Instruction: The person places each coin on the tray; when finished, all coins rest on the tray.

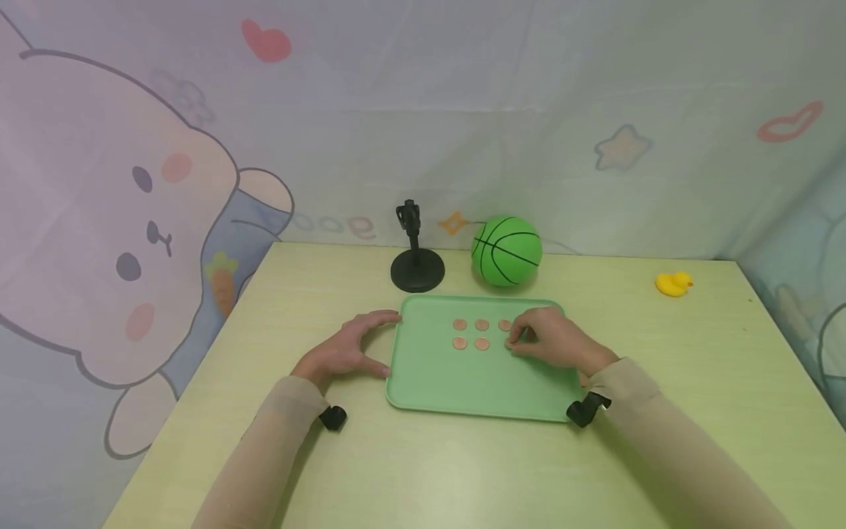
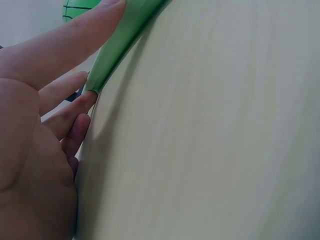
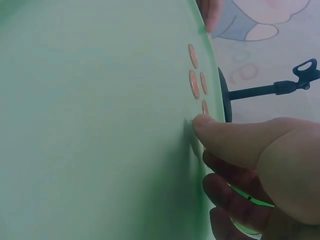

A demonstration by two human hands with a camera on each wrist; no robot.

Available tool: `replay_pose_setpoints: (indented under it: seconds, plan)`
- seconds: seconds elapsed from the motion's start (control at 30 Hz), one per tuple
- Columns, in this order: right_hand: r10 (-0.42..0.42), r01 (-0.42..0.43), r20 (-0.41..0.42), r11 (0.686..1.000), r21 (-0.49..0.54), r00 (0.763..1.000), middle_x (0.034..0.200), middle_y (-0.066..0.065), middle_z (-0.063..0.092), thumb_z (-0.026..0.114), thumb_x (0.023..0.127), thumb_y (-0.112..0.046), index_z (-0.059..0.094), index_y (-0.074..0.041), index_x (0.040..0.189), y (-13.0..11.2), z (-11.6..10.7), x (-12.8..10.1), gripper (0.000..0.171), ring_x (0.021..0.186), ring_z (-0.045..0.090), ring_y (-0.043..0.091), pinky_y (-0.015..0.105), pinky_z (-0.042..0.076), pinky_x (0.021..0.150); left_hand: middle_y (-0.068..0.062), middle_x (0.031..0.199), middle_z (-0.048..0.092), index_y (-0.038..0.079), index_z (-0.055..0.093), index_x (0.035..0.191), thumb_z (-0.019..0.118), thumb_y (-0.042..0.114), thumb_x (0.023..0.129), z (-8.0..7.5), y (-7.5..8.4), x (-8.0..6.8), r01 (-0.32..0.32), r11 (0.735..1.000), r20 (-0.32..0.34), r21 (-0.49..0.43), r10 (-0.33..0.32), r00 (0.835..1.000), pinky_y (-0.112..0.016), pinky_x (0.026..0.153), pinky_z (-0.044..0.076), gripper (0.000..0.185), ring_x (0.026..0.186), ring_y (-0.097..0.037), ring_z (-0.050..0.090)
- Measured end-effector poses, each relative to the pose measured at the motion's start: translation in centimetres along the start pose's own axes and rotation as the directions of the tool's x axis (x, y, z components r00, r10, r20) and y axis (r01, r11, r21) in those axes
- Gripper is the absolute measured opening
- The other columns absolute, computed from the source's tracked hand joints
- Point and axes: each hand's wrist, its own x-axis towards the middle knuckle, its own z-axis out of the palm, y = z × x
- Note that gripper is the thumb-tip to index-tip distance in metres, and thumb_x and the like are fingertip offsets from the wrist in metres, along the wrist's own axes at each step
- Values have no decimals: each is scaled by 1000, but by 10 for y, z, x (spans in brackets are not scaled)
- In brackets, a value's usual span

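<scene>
A green tray [image 1: 476,389] lies on the table, with several copper coins [image 1: 482,325] in two rows on it. My right hand [image 1: 551,339] is over the tray's right half, thumb and fingertips together at a coin [image 1: 507,342] at the right end of the nearer row. In the right wrist view the thumb [image 3: 225,137] covers most of that spot, near the other coins [image 3: 194,84]. At the tray's left edge is my left hand [image 1: 344,349], its thumb and fingers spread apart and touching the rim. The left wrist view shows the thumb [image 2: 65,47] against the tray's side.
Behind the tray stand a black stand [image 1: 417,270] with a clip on top and a green ball [image 1: 507,251] with black lines. A yellow toy duck [image 1: 673,283] sits at the far right of the table. Something orange [image 1: 583,379] shows partly beside the right wrist.
</scene>
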Motion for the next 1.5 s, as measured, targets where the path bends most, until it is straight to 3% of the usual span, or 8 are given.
replay_pose_setpoints:
  seconds: [0.4, 0.63, 0.9, 1.2, 1.5]
  plan:
    - [0, 0, -1, 1000, -3, 1000, 90, -9, 75, 84, 90, -13, 80, -16, 90, -4, 4, 1, 4, 84, 64, 14, 32, 53, 76, -3, 166, 39, 22, 50, 156, 100, 24, 68, -1, 0, -1, -9, 1000, 2, -14, 9, 1000, -61, 128, 15, 101, 157, -32, 25]
    - [28, -28, -2, 999, 27, 1000, 110, 4, 79, 81, 93, -18, 80, -12, 98, -3, 6, 1, 8, 85, 65, 12, 31, 55, 78, -3, 167, 39, 22, 50, 155, 100, 24, 69, 0, 0, -2, -13, 1000, -2, -23, 13, 1000, -63, 127, 14, 100, 157, -33, 24]
    - [20, -20, -1, 1000, 3, 1000, 104, 4, 79, 81, 94, -18, 81, -10, 99, -5, 6, 3, 10, 84, 65, 13, 31, 54, 75, -2, 167, 39, 23, 51, 155, 101, 22, 68, 1, 0, -3, 6, 999, -5, -44, -7, 1000, -63, 127, 13, 100, 157, -33, 23]
    - [26, -26, 5, 1000, 0, 1000, 118, 9, 78, 81, 94, -19, 82, -10, 102, -7, 6, 4, 13, 85, 66, 14, 31, 54, 76, -3, 167, 39, 23, 52, 155, 100, 22, 68, 1, 1, -3, -4, 998, -6, -55, 3, 1000, -64, 127, 13, 99, 157, -33, 23]
    - [52, -53, 16, 997, 51, 999, 103, 0, 75, 82, 92, -20, 78, -8, 113, 3, -3, -4, 24, 90, 69, 16, 39, 59, 85, -2, 167, 39, 24, 51, 155, 100, 23, 69, 0, 1, -2, -5, 999, -3, -40, 5, 1000, -64, 127, 13, 99, 157, -33, 23]
